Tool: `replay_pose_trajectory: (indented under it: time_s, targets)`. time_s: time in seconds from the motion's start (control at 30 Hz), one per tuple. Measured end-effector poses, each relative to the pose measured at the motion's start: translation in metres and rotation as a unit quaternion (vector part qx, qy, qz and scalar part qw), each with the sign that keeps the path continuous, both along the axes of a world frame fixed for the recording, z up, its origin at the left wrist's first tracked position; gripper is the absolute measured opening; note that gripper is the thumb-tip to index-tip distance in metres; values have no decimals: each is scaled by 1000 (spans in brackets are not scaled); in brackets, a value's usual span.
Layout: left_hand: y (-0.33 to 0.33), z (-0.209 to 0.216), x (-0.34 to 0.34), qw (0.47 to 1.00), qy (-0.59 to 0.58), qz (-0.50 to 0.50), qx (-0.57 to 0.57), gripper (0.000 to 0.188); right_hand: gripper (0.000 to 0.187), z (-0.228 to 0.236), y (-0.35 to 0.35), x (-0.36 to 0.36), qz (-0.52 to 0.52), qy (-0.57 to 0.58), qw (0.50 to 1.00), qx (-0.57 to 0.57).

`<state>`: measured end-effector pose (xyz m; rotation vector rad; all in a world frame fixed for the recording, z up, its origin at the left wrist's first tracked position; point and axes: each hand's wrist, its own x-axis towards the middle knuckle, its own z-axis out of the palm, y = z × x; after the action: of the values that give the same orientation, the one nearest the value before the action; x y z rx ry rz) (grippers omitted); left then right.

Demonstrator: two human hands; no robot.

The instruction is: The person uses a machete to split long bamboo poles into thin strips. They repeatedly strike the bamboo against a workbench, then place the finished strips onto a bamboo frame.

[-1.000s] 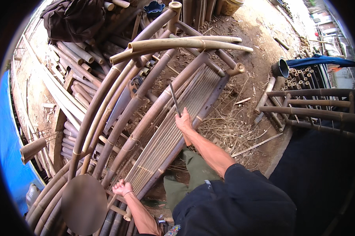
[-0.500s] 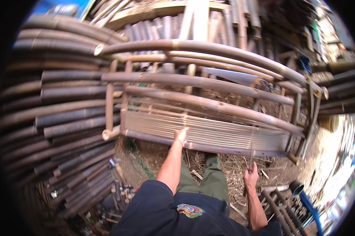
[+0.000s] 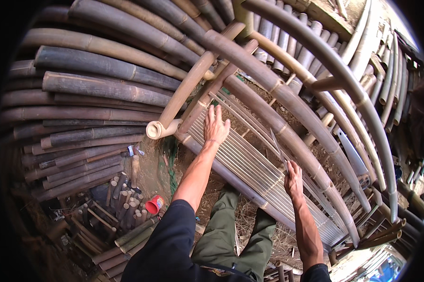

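In front of me lies a bamboo frame [image 3: 196,145], a bench-like piece made of thick poles. Thin bamboo slats [image 3: 249,167] run lengthwise across it, side by side. My left hand [image 3: 215,126] rests on the slats by the frame's left end, fingers stretched out, holding nothing that I can see. In my right hand [image 3: 294,181] is a knife with a long narrow blade [image 3: 278,146]. Its tip points up and away from me, over the slats. The handle is mostly hidden by my fingers.
Dark bamboo poles [image 3: 99,89] are stacked at left. A handsaw [image 3: 352,152] with a pale blade is at the frame's far right side. Low on the left, a red cup [image 3: 154,204] lies near short bamboo pieces [image 3: 127,204]. More poles [image 3: 310,54] lie beyond the frame.
The view has turned leftward. My left hand has moved from the slats' middle to their left end, its fingers now spread. My right hand has brought the knife forward over the slats.
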<state>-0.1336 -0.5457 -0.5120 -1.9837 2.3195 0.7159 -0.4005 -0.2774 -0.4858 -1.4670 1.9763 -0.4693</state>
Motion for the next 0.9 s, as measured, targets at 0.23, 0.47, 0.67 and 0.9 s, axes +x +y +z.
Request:
replay_pose_trajectory:
  time_s: [0.23,0.47,0.67,0.9]
  targets:
    - [-28,-65,-2,999,11,-43,-16,68,54,-71,-47,30,-21,27,997,73]
    - [-10,-64,17,996,93,-5,-10,66,35,-72,-15,36,-34,16,999,38]
    - [3,-57,29,994,107,-14,30,72,33,-56,0,35,-42,-22,995,91]
    - [7,-61,32,994,68,-21,81,73,30,-40,7,39,-54,-46,992,107]
